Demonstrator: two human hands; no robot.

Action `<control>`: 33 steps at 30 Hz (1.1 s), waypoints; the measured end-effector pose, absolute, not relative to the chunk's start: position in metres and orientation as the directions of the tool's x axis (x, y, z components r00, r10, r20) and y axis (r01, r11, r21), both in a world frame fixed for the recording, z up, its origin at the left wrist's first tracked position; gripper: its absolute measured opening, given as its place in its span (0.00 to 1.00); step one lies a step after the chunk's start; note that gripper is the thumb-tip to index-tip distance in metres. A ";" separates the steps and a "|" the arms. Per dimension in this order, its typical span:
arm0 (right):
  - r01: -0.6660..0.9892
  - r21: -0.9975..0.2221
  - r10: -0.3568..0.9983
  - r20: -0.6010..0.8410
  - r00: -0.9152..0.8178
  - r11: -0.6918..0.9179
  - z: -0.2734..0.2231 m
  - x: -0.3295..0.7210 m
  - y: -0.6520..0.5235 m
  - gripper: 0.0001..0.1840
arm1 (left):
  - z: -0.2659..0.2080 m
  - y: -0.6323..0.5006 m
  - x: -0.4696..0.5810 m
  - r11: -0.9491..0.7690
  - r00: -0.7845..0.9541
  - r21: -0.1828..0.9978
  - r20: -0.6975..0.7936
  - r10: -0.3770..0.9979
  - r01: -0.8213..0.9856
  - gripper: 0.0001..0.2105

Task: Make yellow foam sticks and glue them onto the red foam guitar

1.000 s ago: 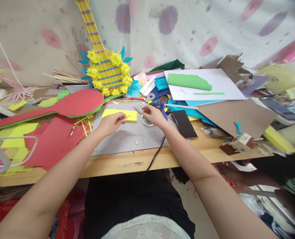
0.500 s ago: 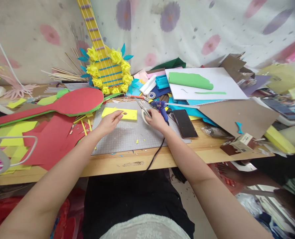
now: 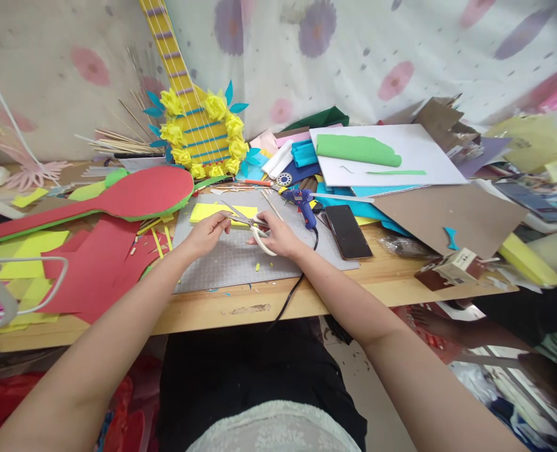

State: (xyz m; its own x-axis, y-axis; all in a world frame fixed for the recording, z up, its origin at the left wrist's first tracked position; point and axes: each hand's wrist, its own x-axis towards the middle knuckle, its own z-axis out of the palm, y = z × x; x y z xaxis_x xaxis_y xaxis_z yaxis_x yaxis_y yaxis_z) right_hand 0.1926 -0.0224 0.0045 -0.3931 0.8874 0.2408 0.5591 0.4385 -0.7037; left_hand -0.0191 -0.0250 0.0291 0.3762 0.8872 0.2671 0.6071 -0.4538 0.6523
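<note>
My right hand grips a pair of scissors with cream handles. Their blades are spread and reach left to the fingertips of my left hand. That left hand is pinched closed on a small yellow piece, mostly hidden by the fingers and blades. Just behind both hands a yellow foam strip lies on the grey cutting mat. A few tiny yellow scraps are on the mat in front of my right hand. Right of the scissors rests a blue glue gun with a white glue stick in it.
A phone lies right of the mat. At left is a red and green paddle-shaped cutout over red sheets. A yellow flower-trimmed guitar leans at the back. A white board bears green foam. Another person's foot shows lower right.
My right hand has turned the scissors leftward and opened their blades, bringing them to my left fingertips. My left hand has barely moved.
</note>
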 end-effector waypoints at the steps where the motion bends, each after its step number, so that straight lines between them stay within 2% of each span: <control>1: 0.569 -0.688 0.882 0.246 -0.402 0.451 0.005 0.193 -0.022 0.26 | 0.028 -0.024 -0.020 -0.461 0.380 0.648 0.274 0.884 0.606 0.14; 10: 0.628 -0.631 0.883 0.234 -0.406 0.456 0.006 0.192 -0.025 0.24 | 0.028 -0.024 -0.020 -0.443 0.370 0.612 0.251 0.895 0.656 0.12; 20: 0.617 -0.639 0.874 0.203 -0.441 0.459 0.005 0.193 -0.025 0.25 | 0.028 -0.024 -0.019 -0.434 0.355 0.643 0.258 0.899 0.631 0.11; 29: 0.688 -0.586 0.901 0.219 -0.375 0.429 0.007 0.194 -0.025 0.22 | 0.031 -0.026 -0.019 -0.465 0.394 0.639 0.264 0.880 0.612 0.15; 33: 0.684 -0.615 0.918 0.214 -0.334 0.392 0.006 0.199 -0.021 0.21 | 0.036 -0.027 -0.020 -0.504 0.435 0.631 0.277 0.857 0.590 0.17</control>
